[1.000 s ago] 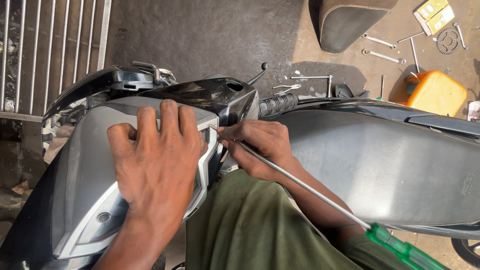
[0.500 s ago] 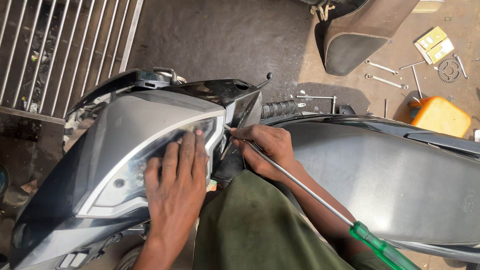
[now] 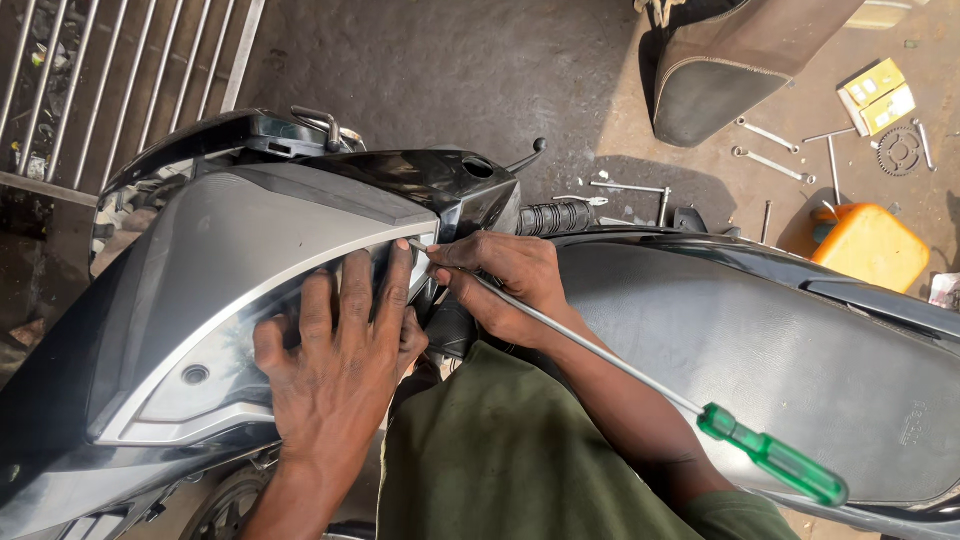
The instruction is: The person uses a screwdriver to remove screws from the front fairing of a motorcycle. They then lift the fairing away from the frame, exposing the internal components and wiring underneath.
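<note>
On the grey panel (image 3: 230, 270) of the scooter, your left hand (image 3: 335, 365) lies open and flat; your right hand (image 3: 500, 285) pinches the screwdriver (image 3: 620, 370) shaft near its tip.

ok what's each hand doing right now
Left hand: open, pressed flat on the grey panel.
Right hand: closed on the screwdriver shaft, tip at the panel edge.

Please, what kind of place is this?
Probably an open-air scooter repair spot. A grey scooter body panel is being worked on, loose metal wrenches and a toothed sprocket lie on the bare concrete ground, beside a removed black seat.
</note>
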The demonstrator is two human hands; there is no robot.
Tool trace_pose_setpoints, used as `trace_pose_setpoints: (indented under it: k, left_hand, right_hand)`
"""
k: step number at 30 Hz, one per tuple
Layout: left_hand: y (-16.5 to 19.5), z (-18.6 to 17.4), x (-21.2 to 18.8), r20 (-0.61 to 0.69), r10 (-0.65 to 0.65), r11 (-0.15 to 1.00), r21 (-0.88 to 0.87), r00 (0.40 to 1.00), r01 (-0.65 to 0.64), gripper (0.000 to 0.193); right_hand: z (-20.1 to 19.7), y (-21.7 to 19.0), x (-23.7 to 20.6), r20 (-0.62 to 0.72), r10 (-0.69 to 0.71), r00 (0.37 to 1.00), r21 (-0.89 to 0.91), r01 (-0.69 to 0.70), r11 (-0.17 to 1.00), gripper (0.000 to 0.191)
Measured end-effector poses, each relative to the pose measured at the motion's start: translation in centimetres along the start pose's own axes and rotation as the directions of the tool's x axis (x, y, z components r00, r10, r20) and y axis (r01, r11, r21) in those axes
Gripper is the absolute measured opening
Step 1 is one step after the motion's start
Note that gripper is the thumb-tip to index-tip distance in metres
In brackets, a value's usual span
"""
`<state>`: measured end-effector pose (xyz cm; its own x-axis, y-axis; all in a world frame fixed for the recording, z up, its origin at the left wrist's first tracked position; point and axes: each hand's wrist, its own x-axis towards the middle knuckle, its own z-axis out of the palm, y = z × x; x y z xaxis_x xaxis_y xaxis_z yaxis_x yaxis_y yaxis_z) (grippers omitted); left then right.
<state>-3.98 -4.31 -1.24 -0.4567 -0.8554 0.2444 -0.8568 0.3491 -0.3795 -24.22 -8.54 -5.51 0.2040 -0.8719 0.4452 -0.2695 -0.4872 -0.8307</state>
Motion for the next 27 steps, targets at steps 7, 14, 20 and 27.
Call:
trace_pose_setpoints:
  k: [7, 14, 20, 27]
  left_hand:
    - [-0.13, 0.08, -0.38, 0.041, 0.017, 0.997, -0.074, 0.999, -0.014, 0.054]
    - [-0.3, 0.34, -0.55, 0.049, -0.019, 0.995, -0.092, 0.999, 0.023, 0.062]
    - [-0.09, 0.4, -0.59, 0.043, -0.036, 0.999, -0.039, 0.998, 0.037, 0.058]
    - [0.07, 0.61, -0.6, 0.076, -0.056, 0.998, -0.005, 0.996, 0.056, 0.059]
  right_hand:
    - [-0.09, 0.81, -0.07, 0.04, 0.051, 0.998, 0.072, -0.054, 0.996, 0.011]
    - [0.48, 0.69, 0.2, 0.029, 0.04, 0.999, 0.102, -0.043, 0.994, 0.008]
    - [0.58, 0.79, 0.1, 0.01, 0.038, 0.999, 0.075, -0.038, 0.996, 0.009]
    - [0.47, 0.5, 0.27, -0.006, 0.007, 1.0, 0.081, -0.006, 0.997, 0.01]
